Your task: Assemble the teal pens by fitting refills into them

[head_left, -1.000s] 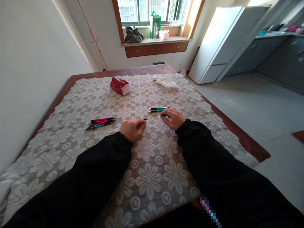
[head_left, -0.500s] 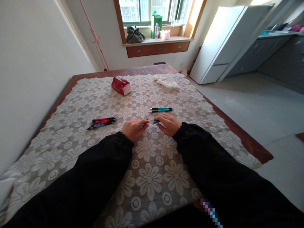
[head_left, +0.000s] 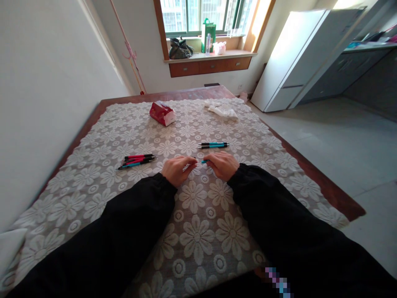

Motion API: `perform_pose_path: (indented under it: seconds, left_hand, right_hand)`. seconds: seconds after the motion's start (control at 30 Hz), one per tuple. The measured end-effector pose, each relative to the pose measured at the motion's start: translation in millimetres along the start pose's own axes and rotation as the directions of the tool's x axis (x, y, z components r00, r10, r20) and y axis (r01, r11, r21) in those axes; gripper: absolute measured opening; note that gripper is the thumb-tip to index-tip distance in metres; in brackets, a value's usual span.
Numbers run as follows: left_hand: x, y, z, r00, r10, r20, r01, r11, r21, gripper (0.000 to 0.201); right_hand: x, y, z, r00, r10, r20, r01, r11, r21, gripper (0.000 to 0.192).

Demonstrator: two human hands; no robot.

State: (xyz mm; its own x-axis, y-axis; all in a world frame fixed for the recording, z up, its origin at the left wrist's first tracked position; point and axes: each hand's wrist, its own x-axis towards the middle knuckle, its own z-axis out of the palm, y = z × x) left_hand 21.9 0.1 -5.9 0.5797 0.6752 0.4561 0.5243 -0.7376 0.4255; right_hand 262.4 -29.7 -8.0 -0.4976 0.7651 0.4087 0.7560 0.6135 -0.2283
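Now both hands meet over the lace tablecloth (head_left: 192, 231): the left hand (head_left: 176, 169) and right hand (head_left: 223, 164) each pinch an end of one teal pen (head_left: 203, 162), held level between them, with other pens (head_left: 138, 160) lying sorted aside

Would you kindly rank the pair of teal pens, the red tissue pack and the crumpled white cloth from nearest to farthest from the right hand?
1. Pair of teal pens, just beyond the right hand.
2. Red tissue pack, far left.
3. Crumpled white cloth, far edge; close to call with the pack.
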Motion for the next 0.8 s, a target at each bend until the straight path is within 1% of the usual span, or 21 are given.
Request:
perform_pose_path:
  seconds: [0.07, 0.13, 0.2, 0.3, 0.37, 0.43, 0.5, 0.6, 0.73, 0.8]
  left_hand:
    - [0.2, 0.3, -0.2, 1.000, 0.001, -0.017, -0.001, 1.000, 0.000, 0.016]
    - [0.7, -0.5, -0.1, 1.000, -0.007, -0.024, 0.007, 1.000, 0.011, 0.017]
    - [1.3, -2.0, 0.1, 1.000, -0.011, -0.008, 0.012, 0.999, 0.033, 0.018]
    - [1.8, -3.6, -0.3, 0.999, 0.023, 0.024, -0.024, 0.998, 0.058, 0.019]
    - [1.9, -3.4, -1.2, 0.999, 0.042, 0.022, -0.043, 0.998, 0.055, 0.020]
    - [2.0, -2.5, -2.1, 0.999, 0.032, 0.001, -0.032, 0.998, 0.050, 0.019]
    - [1.8, -1.9, -2.7, 1.000, 0.020, -0.008, -0.020, 0.999, 0.051, 0.018]
    - [1.4, -1.3, -2.8, 1.000, 0.030, -0.002, -0.030, 0.997, 0.076, 0.020]
    - [0.9, 1.4, -3.0, 0.999, 0.043, 0.009, -0.044, 0.991, 0.130, 0.021]
    - [0.9, 3.5, -3.3, 1.000, 0.020, 0.009, -0.021, 0.990, 0.139, 0.019]
  right_hand:
    - [0.4, -0.3, 0.1, 1.000, 0.028, 0.004, -0.028, 1.000, -0.013, 0.017]
    - [0.7, 0.6, 0.4, 0.999, 0.033, 0.009, -0.033, 0.999, 0.010, 0.015]
    - [1.0, 2.1, 0.5, 1.000, 0.013, 0.001, -0.013, 0.998, 0.059, 0.013]
    - [0.9, 4.4, 0.3, 0.999, -0.023, -0.034, 0.026, 0.995, 0.098, 0.013]
    - [0.6, 6.0, 0.0, 0.997, 0.007, -0.072, -0.001, 0.997, 0.080, 0.017]
    - [0.1, 7.9, -0.1, 0.995, 0.058, -0.081, -0.054, 0.998, 0.043, 0.021]
    - [-0.6, 10.2, 0.3, 0.996, 0.082, -0.045, -0.082, 0.997, -0.002, 0.027]
    - [-1.6, 13.3, 1.5, 0.998, 0.069, 0.015, -0.068, 0.997, -0.039, 0.032]
    - [-1.7, 14.3, 1.7, 0.999, 0.001, 0.041, -0.001, 1.000, -0.009, 0.030]
    - [-1.4, 12.6, 0.3, 0.998, -0.034, 0.050, 0.032, 0.999, 0.036, 0.030]
